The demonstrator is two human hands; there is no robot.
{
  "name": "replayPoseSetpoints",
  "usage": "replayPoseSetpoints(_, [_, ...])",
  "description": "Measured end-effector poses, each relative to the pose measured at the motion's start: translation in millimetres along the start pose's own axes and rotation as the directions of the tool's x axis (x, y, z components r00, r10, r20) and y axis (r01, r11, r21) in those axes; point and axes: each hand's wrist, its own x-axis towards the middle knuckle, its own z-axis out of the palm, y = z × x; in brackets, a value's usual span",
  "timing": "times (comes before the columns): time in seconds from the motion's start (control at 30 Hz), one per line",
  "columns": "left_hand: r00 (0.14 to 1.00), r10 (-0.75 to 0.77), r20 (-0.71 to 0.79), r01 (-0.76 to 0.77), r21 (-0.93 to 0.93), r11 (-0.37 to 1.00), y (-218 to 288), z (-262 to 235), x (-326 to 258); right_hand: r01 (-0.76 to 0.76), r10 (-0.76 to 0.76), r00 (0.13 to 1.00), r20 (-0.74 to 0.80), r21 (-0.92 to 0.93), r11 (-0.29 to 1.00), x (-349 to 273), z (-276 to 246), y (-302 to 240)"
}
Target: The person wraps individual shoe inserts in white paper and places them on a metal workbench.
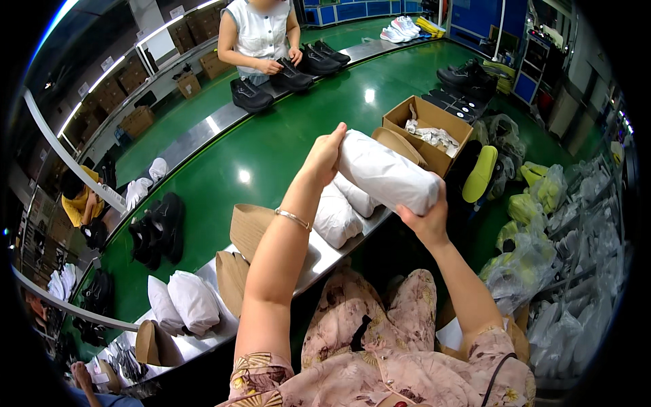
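In the head view, an open brown box (447,160) stands on the far right part of the green belt (305,139), with crumpled white paper (434,138) inside; its floor is mostly hidden. To its right and below, clear bags (519,275) are heaped, some with yellow-green pieces in them that are hard to make out through the plastic. A white paper-wrapped bundle (386,169) is held up in the air, tilted down to the right, between the box and two wrapped bundles (337,218) lying on the metal edge (324,263); the wrapping hides what it contains. The left hand (326,156) grips its upper left end, partly closed, the forearm reaching up and the wrist ringed by a bracelet (293,218). The right hand (428,218) cups the lower right end, half curled, its forearm angled up and inward. Some fingers of both hands are out of sight behind the paper. The left forearm covers part of the tan inserts (254,230) on the near side of the belt. Across the belt, a co-worker (259,41), cut off at the top, has both hands at a black shoe (291,76).
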Motion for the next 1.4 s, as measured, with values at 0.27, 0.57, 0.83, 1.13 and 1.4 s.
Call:
replayPoseSetpoints(0.27, [0.971,-0.032,-0.238,0.166,0.569,0.805,-60,-82,112,-0.067,0.065,0.997,-0.037,-0.049,0.997,-4,72,85])
replayPoseSetpoints(0.57, [0.911,-0.280,-0.301,0.402,0.798,0.449,-104,-90,125,-0.075,0.103,0.994,0.042,-0.431,0.899,-38,89,126])
replayPoseSetpoints(0.83, [0.965,0.046,-0.258,0.245,0.952,0.184,-117,-88,132,-0.107,0.134,0.991,0.017,-0.506,0.856,-47,94,134])
replayPoseSetpoints(1.13, [0.756,0.652,0.065,-0.261,0.943,0.208,32,-24,7,-0.086,0.100,0.995,0.015,-0.389,0.917,-33,50,74])
replayPoseSetpoints(1.4, [0.518,0.822,-0.234,-0.063,0.949,0.310,14,-142,-145,0.125,-0.137,0.894,0.427,0.057,0.991,-37,133,-65])
